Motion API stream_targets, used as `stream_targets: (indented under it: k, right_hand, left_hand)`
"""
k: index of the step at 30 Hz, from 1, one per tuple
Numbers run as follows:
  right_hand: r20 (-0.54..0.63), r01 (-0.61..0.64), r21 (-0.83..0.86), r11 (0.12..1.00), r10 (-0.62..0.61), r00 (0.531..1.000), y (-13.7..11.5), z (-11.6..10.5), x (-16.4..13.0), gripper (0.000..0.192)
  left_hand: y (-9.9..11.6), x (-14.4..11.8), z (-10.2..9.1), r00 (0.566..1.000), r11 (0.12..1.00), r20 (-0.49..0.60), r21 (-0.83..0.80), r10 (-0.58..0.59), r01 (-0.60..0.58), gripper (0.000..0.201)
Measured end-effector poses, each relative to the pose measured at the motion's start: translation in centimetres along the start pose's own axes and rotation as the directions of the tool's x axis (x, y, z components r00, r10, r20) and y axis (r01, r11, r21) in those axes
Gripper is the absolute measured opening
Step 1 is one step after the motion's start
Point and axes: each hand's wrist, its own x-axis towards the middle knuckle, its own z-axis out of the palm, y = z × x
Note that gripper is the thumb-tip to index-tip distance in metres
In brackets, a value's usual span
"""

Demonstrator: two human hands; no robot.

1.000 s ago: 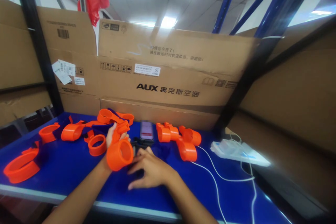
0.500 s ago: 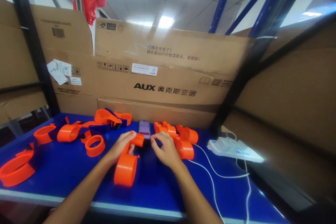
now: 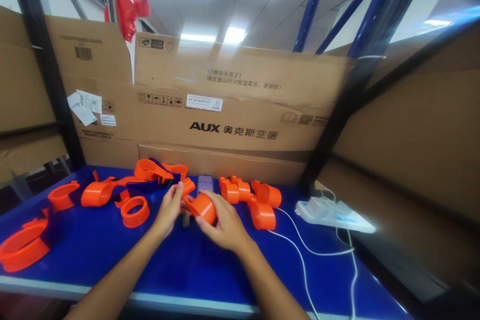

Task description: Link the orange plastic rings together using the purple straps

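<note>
Head view: both hands meet over the middle of the blue table [image 3: 93,245], just in front of a phone [image 3: 204,184] that lies flat by the cardboard wall. The right hand [image 3: 221,225] cups an orange part [image 3: 202,207], fingers curled round its round body from below and behind. The left hand [image 3: 168,210] pinches the same part at its upper left end, thumb and fingertips closed on a small orange tab. So the part sits held between the two hands, lifted a little off the table.

Left of the hands lies an orange ring [image 3: 135,211], flat and apart from them. Behind it a heap of orange and dark blue parts [image 3: 150,172] leans against the box [image 3: 232,120] marked AUX. Right of the phone, a cluster of orange tubes [image 3: 255,200] rests on the table. Further right, a white cable [image 3: 307,250] runs to a white power strip [image 3: 333,212]. At the far left edge sits a large orange ring [image 3: 22,247].
</note>
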Motion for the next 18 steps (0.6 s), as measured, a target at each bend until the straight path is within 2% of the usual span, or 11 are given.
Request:
stream_targets:
  k: [4,6,8,9,11,13,15,18]
  right_hand:
    - [-0.154,-0.125,-0.046,0.991,0.116,0.981,1.1,-0.4,0.0,0.046]
    - [-0.228,-0.185,-0.063,0.981,0.166,0.959,1.6,-0.8,0.0,0.043]
    - [-0.31,-0.233,-0.079,0.969,0.198,0.93,1.9,-1.3,0.1,0.043]
    - [-0.354,-0.258,-0.087,0.962,0.213,0.911,2.1,-1.6,0.1,0.044]
    - [-0.445,-0.324,-0.108,0.94,0.246,0.861,2.4,-2.8,0.3,0.047]
    - [-0.528,-0.429,-0.152,0.891,0.294,0.797,2.8,-4.8,0.4,0.052]
    - [-0.585,-0.567,-0.217,0.795,0.359,0.727,3.3,-7.5,0.5,0.055]
    - [-0.625,-0.728,-0.32,0.606,0.442,0.643,4.8,-12.1,0.3,0.063]
  left_hand:
    - [-0.2,-0.1,0.1,0.994,0.996,0.105,0.084,0.018,-0.027,0.063]
    - [-0.2,-0.3,0.0,0.986,0.97,0.139,0.212,0.087,-0.115,0.064]
    - [-0.1,-0.6,-0.1,0.963,0.878,0.181,0.404,0.199,-0.258,0.059]
    - [0.1,-0.7,-0.2,0.941,0.791,0.209,0.51,0.266,-0.337,0.056]
    - [0.8,-0.7,-0.6,0.882,0.551,0.28,0.698,0.379,-0.458,0.057]
    - [2.1,-0.1,-1.6,0.833,0.29,0.338,0.824,0.439,-0.487,0.061]
    - [3.8,1.0,-3.5,0.828,0.084,0.344,0.903,0.443,-0.421,0.062]
    - [6.7,3.4,-7.6,0.88,-0.089,0.242,0.97,0.409,-0.226,0.067]
